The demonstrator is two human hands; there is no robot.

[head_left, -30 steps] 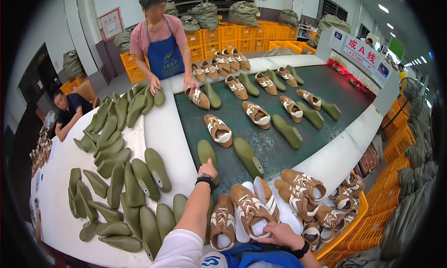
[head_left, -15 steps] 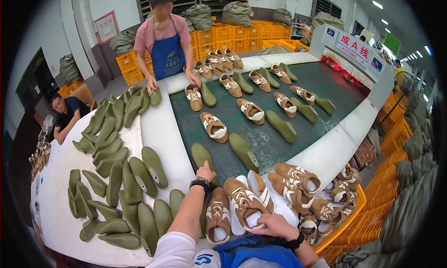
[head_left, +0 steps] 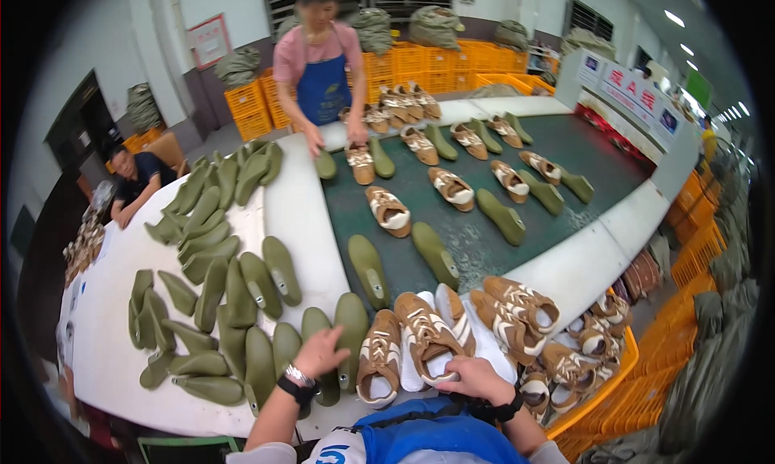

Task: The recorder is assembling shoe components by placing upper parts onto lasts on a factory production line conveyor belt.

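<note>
My left hand (head_left: 321,353), fingers apart, is over green shoe lasts (head_left: 352,323) lying in a row on the white tabletop. I cannot tell whether it touches one. The fingers of my right hand (head_left: 479,381) close on the heel of a brown sneaker (head_left: 426,331) with white stripes. Left of that shoe lies another brown sneaker (head_left: 378,359). More brown sneakers (head_left: 517,312) are piled to its right on white material. Ahead, on the dark green belt (head_left: 476,250), two green lasts (head_left: 369,269) lie side by side, with rows of sneakers and lasts beyond.
Many more lasts (head_left: 211,294) cover the white table (head_left: 105,399) at left. An orange crate (head_left: 593,395) of sneakers stands at my right. Across the belt a co-worker in a blue apron (head_left: 321,93) handles a last and a sneaker. Another person (head_left: 137,181) sits at far left.
My left hand has drawn back from the last on the belt to the lasts near me. The co-worker's last has moved to the belt's edge. My view has shifted slightly.
</note>
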